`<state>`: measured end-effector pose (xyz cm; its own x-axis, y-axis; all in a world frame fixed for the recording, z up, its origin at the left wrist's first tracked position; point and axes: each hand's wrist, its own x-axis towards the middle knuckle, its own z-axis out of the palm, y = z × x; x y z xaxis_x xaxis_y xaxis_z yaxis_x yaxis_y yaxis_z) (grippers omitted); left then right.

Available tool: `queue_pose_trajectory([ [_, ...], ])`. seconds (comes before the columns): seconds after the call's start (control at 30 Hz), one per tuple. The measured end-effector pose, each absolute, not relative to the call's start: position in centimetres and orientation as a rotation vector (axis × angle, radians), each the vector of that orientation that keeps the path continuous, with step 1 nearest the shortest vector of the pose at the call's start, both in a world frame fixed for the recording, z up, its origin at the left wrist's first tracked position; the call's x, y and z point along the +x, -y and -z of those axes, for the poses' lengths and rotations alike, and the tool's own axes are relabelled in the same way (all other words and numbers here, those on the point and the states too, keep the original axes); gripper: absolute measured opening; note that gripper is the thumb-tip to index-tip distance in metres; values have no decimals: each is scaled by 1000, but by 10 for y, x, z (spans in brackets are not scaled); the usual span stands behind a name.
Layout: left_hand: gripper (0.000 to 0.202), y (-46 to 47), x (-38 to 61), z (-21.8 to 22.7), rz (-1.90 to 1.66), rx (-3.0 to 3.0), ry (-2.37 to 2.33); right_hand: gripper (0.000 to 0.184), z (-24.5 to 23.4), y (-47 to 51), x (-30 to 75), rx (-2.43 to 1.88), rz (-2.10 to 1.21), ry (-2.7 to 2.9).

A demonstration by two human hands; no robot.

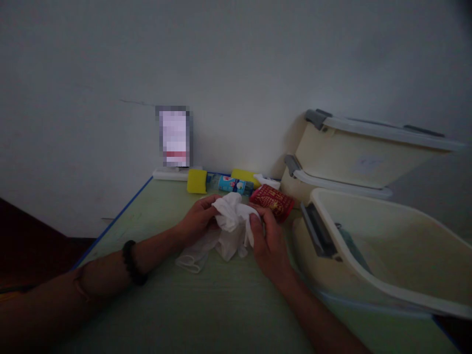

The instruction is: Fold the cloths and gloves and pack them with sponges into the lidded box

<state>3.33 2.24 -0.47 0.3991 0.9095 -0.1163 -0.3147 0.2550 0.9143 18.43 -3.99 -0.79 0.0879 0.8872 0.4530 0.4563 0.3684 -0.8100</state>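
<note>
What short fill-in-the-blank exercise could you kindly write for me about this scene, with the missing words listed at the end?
1. The left hand and the right hand hold thin crumpled material whose colour is ____.
2. A dark beaded bracelet circles the person's ____ arm.
3. The bottle with the blue label lies on its ____ rather than standing upright.
4. The main colour of the packet with gold markings is ____.

Missing words: white; left; side; red.
</note>
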Motion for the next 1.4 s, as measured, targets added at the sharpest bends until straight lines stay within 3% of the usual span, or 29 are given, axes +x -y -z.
queue_pose_trajectory([
  [0.27, 20, -14, 34, 3, -1027, 1260, -816, 25, -3, 46, 182, -1235, 55, 1723],
  [0.37, 21, -9, 34, 2, -983, 1358, -764, 27, -1, 48, 176, -1279, -170, 1811],
  [0.57, 19, -13, 30, 4, -827, 1229, -636, 3, 8, 39, 180, -1270, -411, 1767],
  [0.63, 20, -14, 29, 5, -794, 1207, -566, 2, 9, 37, 184, -1251, -454, 1737],
  [0.8, 17, -13, 27, 6, -778, 1181, -492, 23, 7, 39, 185, -1197, -697, 1669],
  [1.03, 19, -14, 28, 0, -859, 1263, -619, 16, 6, 37, 179, -1078, -1031, 1046],
  [1.2, 25, -13, 31, 0, -1095, 1471, -909, 11, -4, 45, 175, -906, -1365, 1127],
  [1.33, 13, -7, 33, -1, -1138, 1576, -874, 13, -12, 51, 174, -1032, -1256, 1318],
  [1.4, 16, -5, 33, -2, -1101, 1586, -793, 13, -12, 49, 175, -1151, -1077, 1367],
])
